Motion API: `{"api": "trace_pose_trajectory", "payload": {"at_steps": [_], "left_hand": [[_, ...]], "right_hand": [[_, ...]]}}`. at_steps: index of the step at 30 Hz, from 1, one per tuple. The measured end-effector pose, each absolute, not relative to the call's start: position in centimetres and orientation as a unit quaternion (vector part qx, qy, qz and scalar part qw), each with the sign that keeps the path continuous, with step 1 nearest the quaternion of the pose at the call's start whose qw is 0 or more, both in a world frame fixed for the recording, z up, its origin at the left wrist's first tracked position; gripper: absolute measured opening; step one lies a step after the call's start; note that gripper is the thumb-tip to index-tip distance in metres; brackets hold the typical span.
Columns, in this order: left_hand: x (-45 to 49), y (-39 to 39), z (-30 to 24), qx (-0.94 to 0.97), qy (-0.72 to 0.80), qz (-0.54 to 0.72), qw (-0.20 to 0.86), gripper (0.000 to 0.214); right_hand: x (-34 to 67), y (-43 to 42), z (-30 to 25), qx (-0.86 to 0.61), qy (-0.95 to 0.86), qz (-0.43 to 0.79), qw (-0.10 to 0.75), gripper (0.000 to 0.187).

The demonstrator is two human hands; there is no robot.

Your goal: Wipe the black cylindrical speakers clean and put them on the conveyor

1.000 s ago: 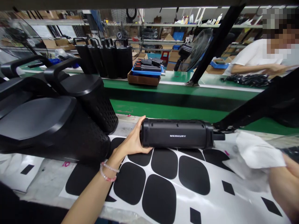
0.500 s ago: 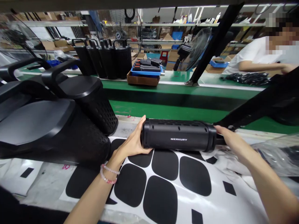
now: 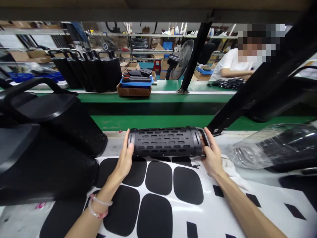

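Note:
A black speaker-like housing [image 3: 163, 141] with rows of slots lies sideways between my hands, its slotted side facing me. My left hand [image 3: 125, 157] grips its left end, thumb on the near side and fingers behind. At the other end, my right hand [image 3: 212, 153] is closed round the carrying handle [image 3: 203, 136]. Below it spreads a white sheet [image 3: 183, 211] bearing large rounded black pads [image 3: 158, 178] and small black rectangles.
Large black units with handles [image 3: 49, 109] crowd the left side. A plastic-wrapped black unit [image 3: 277, 145] lies at right, beneath a slanting black post [image 3: 237, 96]. Beyond the green ledge stand a blue tray [image 3: 136, 82], a fan [image 3: 184, 61] and a co-worker in white [image 3: 229, 62].
The housing has rolled about its length: the lettered MERKURY face has turned away and the slotted face shows. My right hand has shifted its grip on the handle. The camera view has swung right.

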State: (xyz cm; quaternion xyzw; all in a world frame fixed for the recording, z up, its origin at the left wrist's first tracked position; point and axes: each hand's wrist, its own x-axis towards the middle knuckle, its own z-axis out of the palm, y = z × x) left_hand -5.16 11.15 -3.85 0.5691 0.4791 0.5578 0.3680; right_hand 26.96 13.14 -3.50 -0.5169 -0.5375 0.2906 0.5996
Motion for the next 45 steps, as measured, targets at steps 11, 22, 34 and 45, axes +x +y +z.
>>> {"api": "trace_pose_trajectory", "payload": {"at_steps": [11,22,34,45], "left_hand": [[-4.7,11.3,-3.3,0.443,0.440,0.592,0.509,0.064],[-4.8,11.4,-3.7,0.494,0.467,0.579,0.451,0.064],[-5.4,10.9,-3.4,0.552,0.477,0.527,0.436,0.064],[-5.1,11.2,-3.3,0.584,0.496,0.538,0.352,0.060]], "right_hand": [[26.4,11.6,-2.5,-0.477,-0.647,0.110,0.584,0.069],[27.3,12.1,-3.4,-0.578,-0.611,0.127,0.526,0.067],[27.9,13.7,-4.9,-0.561,-0.614,0.181,0.525,0.055],[32.4,12.4,2.3,-0.753,-0.631,0.097,0.161,0.048]]}}
